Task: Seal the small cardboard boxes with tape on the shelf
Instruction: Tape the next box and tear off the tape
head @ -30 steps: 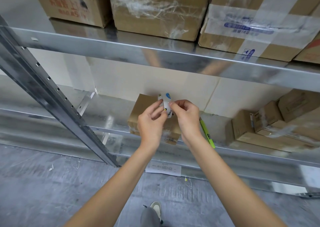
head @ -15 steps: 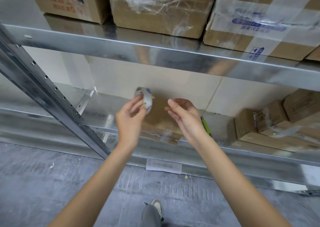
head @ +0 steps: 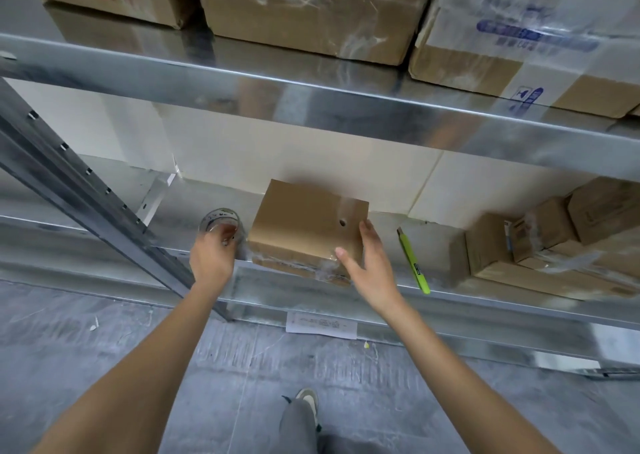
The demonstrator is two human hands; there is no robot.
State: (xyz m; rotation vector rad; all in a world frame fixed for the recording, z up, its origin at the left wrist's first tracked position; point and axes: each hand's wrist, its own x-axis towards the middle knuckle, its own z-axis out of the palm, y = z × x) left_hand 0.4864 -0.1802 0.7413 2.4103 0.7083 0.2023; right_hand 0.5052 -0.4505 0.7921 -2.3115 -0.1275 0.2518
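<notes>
A small brown cardboard box (head: 304, 225) sits at the front edge of the lower metal shelf (head: 467, 301), with clear tape along its front lower edge and a small round hole near its right side. A roll of clear tape (head: 221, 218) lies flat on the shelf just left of the box. My left hand (head: 213, 258) holds the roll, fingers curled over its near rim. My right hand (head: 369, 263) hovers open at the box's right front corner, with straight fingers beside its right edge.
A lime-green utility knife (head: 412, 261) lies on the shelf right of the box. More small taped boxes (head: 540, 245) are stacked at the far right. Large cartons (head: 304, 10) fill the upper shelf. A slanted steel upright (head: 86, 190) stands at left.
My left hand has carried the tape roll away from the box top, leftward and down onto the shelf. My right hand has let go of the tape and opened beside the box.
</notes>
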